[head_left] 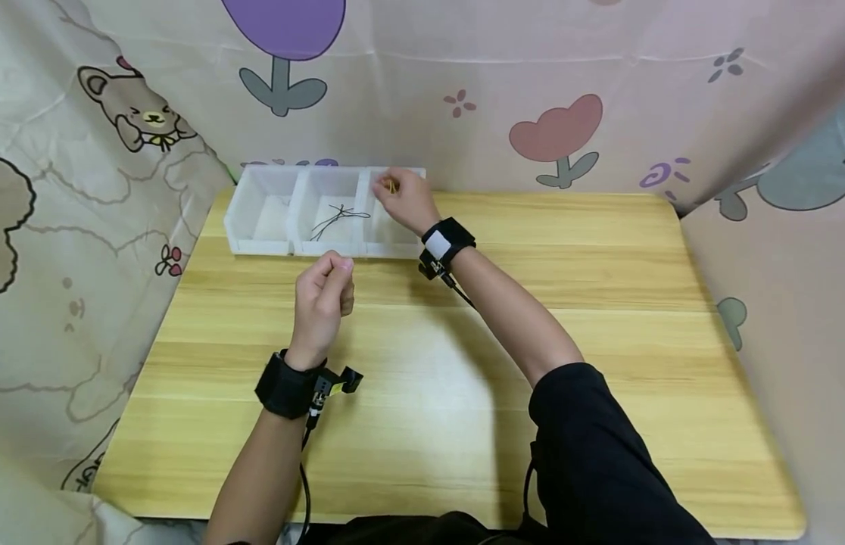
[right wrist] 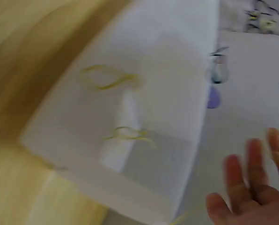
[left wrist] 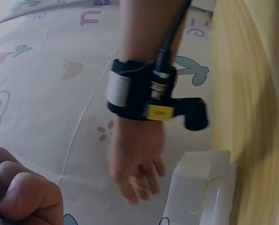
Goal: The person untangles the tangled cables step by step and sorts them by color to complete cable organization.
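My right hand (head_left: 405,200) is over the right compartment of the white divided tray (head_left: 259,247). Between its thumb and fingertips it pinches a thin yellow rubber band (head_left: 391,185). A yellow loop of band (right wrist: 113,82) shows against the tray in the right wrist view. Several black rubber bands (head_left: 341,217) lie tangled in the middle compartment. My left hand (head_left: 323,295) is just in front of the tray, fingers curled and thumb against the index finger. At the edge of the left wrist view, a bit of something thin and dark shows by its fingers; most of it is hidden.
The wooden table (head_left: 600,303) spreads in front of and to the right of the tray. A patterned curtain (head_left: 409,91) hangs close behind the tray and along both sides. A black cable (head_left: 305,477) runs from the left wrist strap.
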`<state>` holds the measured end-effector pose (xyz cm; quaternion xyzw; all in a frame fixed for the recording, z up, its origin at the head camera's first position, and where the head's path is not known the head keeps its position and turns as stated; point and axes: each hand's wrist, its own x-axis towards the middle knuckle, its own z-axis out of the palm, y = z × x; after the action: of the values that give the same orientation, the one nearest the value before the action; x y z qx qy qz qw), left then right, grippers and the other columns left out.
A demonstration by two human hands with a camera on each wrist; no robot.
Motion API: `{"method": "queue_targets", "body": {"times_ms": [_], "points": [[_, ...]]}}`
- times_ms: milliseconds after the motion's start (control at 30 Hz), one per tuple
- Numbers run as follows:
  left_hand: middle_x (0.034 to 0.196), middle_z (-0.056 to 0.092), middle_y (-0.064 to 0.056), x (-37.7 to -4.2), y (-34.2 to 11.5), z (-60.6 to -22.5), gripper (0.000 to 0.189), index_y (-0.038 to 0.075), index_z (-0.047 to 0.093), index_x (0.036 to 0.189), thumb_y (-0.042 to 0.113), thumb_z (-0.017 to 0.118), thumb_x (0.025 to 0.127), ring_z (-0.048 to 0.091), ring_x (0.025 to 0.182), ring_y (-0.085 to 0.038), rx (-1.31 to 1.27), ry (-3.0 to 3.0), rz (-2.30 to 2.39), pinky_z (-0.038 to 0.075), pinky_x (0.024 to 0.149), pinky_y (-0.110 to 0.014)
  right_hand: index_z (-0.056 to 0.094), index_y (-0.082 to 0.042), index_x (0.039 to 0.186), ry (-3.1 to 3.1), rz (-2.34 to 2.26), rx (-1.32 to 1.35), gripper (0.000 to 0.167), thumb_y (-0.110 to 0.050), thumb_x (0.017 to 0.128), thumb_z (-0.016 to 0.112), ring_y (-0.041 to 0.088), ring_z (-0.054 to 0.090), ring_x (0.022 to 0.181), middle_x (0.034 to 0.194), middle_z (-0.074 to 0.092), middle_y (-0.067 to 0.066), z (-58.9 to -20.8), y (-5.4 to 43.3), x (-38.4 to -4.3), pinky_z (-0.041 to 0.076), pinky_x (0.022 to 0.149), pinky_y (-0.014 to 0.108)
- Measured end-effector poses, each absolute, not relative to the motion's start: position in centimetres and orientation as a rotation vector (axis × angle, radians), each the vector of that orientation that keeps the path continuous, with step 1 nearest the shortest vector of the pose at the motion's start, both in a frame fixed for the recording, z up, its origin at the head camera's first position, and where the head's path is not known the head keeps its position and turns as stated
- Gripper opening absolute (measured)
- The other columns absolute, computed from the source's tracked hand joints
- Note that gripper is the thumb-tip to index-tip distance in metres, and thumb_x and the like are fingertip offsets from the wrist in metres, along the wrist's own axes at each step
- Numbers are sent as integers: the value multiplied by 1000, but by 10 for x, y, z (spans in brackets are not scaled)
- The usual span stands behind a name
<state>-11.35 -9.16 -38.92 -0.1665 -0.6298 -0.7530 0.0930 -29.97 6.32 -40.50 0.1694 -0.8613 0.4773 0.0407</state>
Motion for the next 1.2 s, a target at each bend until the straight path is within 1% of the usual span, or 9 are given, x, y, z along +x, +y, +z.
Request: {"method": "queue_targets", "body": {"times_ms": [133, 233, 433, 567, 767, 867, 967, 1067, 1200], "points": [[55, 27, 0, -117, -89, -389, 30, -5, 36, 75, 6, 42, 101, 18, 44, -14, -433, -1803, -2307, 15, 44, -26, 60, -3, 135, -2760, 1307, 560, 41, -24, 101, 64, 22, 53, 127, 134, 61, 11, -412, 65, -292, 39, 106, 28], [56, 29, -1, -119, -88, -388, 23, -1, 37, 74, 2, 39, 97, 19, 44, -13, -368, -1736, -2329, 15, 45, -25, 60, -3, 136, -2679, 1347, 672, 40, -24, 102, 61, 22, 51, 130, 137, 60, 11, -405, 61, -273, 35, 109, 28], [60, 36, -3, -128, -80, -387, 18, 7, 50, 81, 5, 45, 99, 28, 46, -11, -274, -1706, -2200, 23, 45, -22, 67, 0, 123, -2484, 1910, 931, 39, -29, 110, 43, 17, 65, 103, 112, 70, 9, -380, 42, -214, 50, 91, 29], [67, 45, -7, -138, -69, -389, 26, -1, 52, 88, 20, 49, 103, 40, 54, -16, -336, -1797, -1741, 34, 53, -25, 67, 6, 110, -2321, 2440, 774, 56, -34, 112, 28, 19, 64, 84, 95, 68, 12, -368, 27, -179, 53, 76, 28], [99, 51, -22, -164, -70, -388, 42, -1, 46, 99, 38, 33, 110, 48, 88, -37, -496, -1949, -1020, 34, 77, -45, 61, 0, 122, -1832, 3008, 372, 46, -33, 111, 30, 20, 62, 99, 109, 66, 14, -346, 18, -170, 48, 86, 25], [125, 49, -21, -184, -85, -389, 41, 4, 42, 107, 42, 27, 110, 45, 115, -40, -575, -2068, -798, 29, 85, -54, 58, -3, 110, -1750, 3140, 242, 42, -33, 112, 30, 16, 56, 91, 100, 58, 6, -341, 18, -181, 45, 80, 25], [143, 49, -17, -205, -105, -390, 41, 4, 41, 127, 38, 29, 109, 46, 130, -39, -625, -2153, -636, 33, 86, -56, 59, 0, 120, -1901, 3089, 323, 47, -35, 113, 28, 16, 57, 96, 105, 59, 6, -341, 18, -197, 47, 83, 26], [118, 66, -20, -225, -124, -390, 45, 3, 40, 146, 24, 35, 106, 64, 95, -37, -673, -2223, -511, 42, 72, -53, 59, 3, 132, -2152, 2889, 382, 47, -31, 112, 33, 20, 63, 100, 111, 63, 11, -345, 15, -218, 52, 86, 28], [94, 69, -24, -250, -143, -394, 43, -1, 53, 142, 8, 42, 101, 55, 60, -40, -657, -2383, -378, 46, 53, -51, 60, 2, 135, -2464, 2403, 476, 35, -17, 109, 46, 24, 68, 101, 114, 68, 15, -358, 9, -247, 55, 81, 24]]}}
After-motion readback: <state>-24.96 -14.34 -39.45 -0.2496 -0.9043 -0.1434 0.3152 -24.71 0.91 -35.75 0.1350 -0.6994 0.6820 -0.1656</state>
